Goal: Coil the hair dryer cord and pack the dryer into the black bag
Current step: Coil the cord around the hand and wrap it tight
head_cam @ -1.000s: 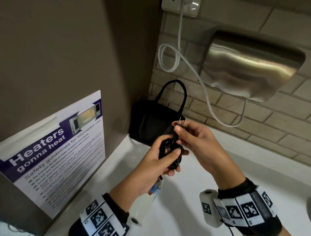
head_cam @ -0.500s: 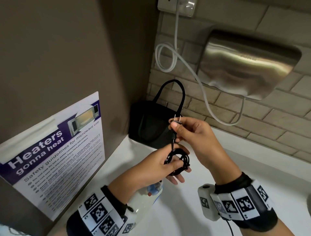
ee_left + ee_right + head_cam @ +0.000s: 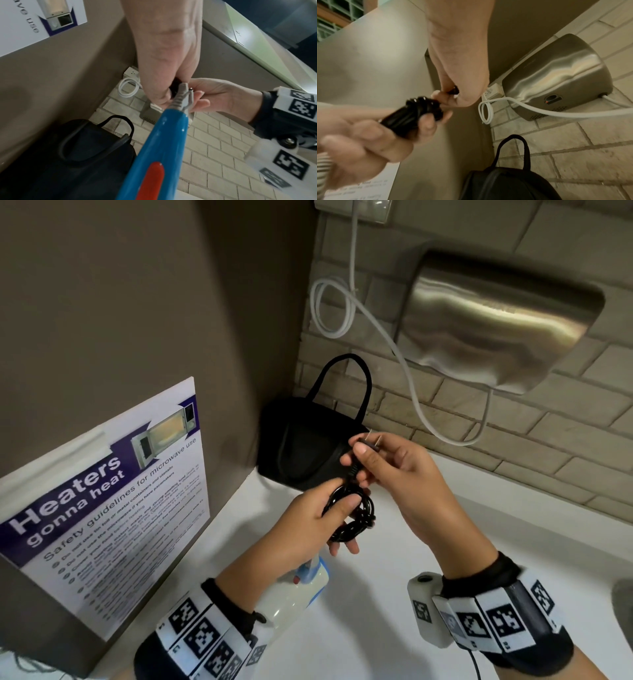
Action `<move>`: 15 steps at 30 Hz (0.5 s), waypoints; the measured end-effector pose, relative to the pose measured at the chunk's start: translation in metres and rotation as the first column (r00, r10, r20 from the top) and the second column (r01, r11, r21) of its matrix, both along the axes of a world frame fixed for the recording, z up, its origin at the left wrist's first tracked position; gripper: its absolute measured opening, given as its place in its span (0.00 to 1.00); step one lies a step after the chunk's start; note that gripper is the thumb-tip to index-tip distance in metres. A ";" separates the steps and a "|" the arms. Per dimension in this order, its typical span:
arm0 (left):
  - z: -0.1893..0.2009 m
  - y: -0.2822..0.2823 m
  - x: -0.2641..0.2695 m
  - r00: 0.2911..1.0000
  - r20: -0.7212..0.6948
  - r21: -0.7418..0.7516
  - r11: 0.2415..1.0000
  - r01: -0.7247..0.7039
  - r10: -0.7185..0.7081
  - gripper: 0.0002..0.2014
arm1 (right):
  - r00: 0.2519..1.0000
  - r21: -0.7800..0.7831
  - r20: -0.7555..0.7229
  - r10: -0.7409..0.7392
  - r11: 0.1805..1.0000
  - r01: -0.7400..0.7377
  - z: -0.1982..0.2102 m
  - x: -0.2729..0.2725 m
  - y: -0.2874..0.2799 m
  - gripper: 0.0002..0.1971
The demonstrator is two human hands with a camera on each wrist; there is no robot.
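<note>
My left hand (image 3: 329, 508) grips a bundle of coiled black cord (image 3: 356, 518), thumb pressed on top of the loops; the same cord coil (image 3: 412, 115) shows in the right wrist view. The white and blue hair dryer (image 3: 301, 590) hangs below that hand, and its blue handle (image 3: 159, 148) with a red switch fills the left wrist view. Just above the coil, my right hand (image 3: 380, 460) pinches the plug (image 3: 368, 441) at the cord's end, prongs pointing up. The black bag (image 3: 301, 446) with a loop handle stands in the corner behind both hands.
A white counter (image 3: 479, 525) runs under the hands. A steel hand dryer (image 3: 496, 320) hangs on the brick wall, with a white cable (image 3: 329, 309) looped from a wall socket. A microwave safety poster (image 3: 102, 498) leans against the brown side wall at left.
The right hand pulled the plug end up away from the coil, then came back down close to it. The left hand kept its grip on the coil.
</note>
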State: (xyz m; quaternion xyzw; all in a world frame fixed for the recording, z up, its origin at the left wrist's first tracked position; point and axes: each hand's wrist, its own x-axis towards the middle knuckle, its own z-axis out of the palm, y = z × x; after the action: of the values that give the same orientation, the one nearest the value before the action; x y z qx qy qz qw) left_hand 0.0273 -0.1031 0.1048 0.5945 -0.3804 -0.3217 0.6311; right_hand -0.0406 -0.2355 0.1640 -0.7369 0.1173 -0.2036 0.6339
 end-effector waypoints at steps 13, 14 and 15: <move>-0.003 0.003 0.000 0.997 0.061 0.064 0.997 -0.046 0.042 0.09 | 0.945 0.050 -0.301 0.125 0.992 -0.115 0.000 -0.027 -0.003 0.10; -0.002 0.004 0.001 0.996 0.069 0.065 0.996 -0.055 0.051 0.10 | 0.935 0.042 -0.328 0.133 0.991 -0.126 0.001 -0.029 -0.001 0.11; 0.000 0.005 0.002 0.995 0.079 0.067 0.996 -0.059 0.053 0.11 | 0.926 0.012 -0.352 0.134 0.990 -0.138 0.002 -0.031 0.001 0.12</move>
State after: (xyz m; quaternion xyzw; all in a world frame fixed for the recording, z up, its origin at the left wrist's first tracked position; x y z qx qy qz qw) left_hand 0.0294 -0.0984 0.1046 0.6384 -0.3763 -0.2938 0.6038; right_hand -0.0717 -0.2348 0.1658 -0.7717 0.1763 -0.0249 0.6106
